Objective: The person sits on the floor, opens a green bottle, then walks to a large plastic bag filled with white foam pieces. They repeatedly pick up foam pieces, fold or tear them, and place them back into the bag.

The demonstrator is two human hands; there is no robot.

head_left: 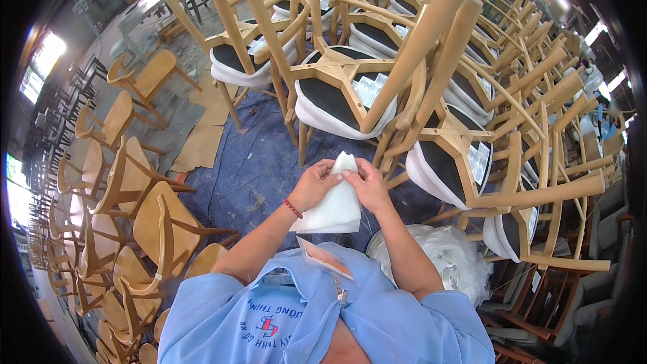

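Between both hands is a white foam packing sheet (331,211), gathered to a narrow peak at the top and wider below. My left hand (313,185), with a red bead bracelet at the wrist, pinches the left side of the peak. On the other side my right hand (368,186) grips the sheet with thumb and fingers closed. The thumbs lie close together near the top. Just beyond the hands stands an upturned wooden chair (344,66) with a white padded seat and black underside.
Upturned chairs are stacked closely ahead and to the right, their legs (445,61) sticking up. Bare wooden chairs (165,222) stand in rows at left. A bundle of white plastic wrap (438,253) lies near my right elbow. Blue sheeting (236,175) and brown cardboard (202,138) cover the floor.
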